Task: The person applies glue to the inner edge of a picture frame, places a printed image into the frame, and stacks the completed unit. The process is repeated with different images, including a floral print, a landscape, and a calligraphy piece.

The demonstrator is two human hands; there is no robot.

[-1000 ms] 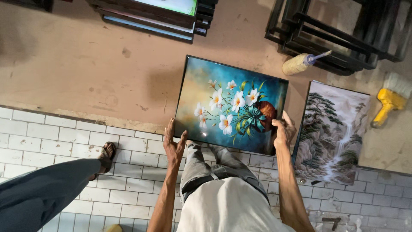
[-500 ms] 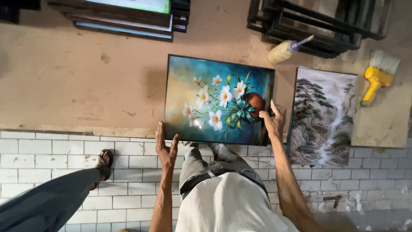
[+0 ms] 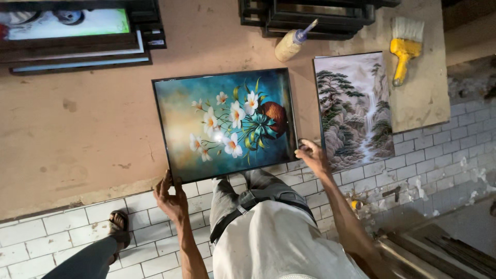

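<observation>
- You stood at the edge of the brown worktable (image 3: 77, 119), looking straight down, with the framed flower picture (image 3: 227, 121) lying flat at the centre of the surface, its near edge overhanging the table rim slightly.
- Your left hand (image 3: 169, 199) gripped the near corner of the frame at about 7 o'clock from its centre, fingers curled over the black moulding.
- Your right hand (image 3: 311, 155) closed on the opposite near corner at about 4 o'clock; the two hands were well apart, one per corner.
- The landscape print (image 3: 356, 111) lay just beside the frame at 3 o'clock, close to your right knuckles; whether it touched the frame could not be told.
- A glue bottle (image 3: 292, 44) lay tilted at 1 o'clock, and a yellow brush (image 3: 404, 49) rested farther out at 2 o'clock.
- Stacked black frames (image 3: 315, 18) sat at 12 o'clock; more framed pictures (image 3: 77, 33) were piled at 10 o'clock.
- Another person's sandalled foot (image 3: 118, 227) stood on the tiled floor at 8 o'clock.
- To handle the frame well, you needed equal pressure at both corners, judged from the glossy face showing glare: keep fingers on the moulding, not the surface.
- You should have kept the frame level and clear of the landscape print so its edge was not scuffed.
</observation>
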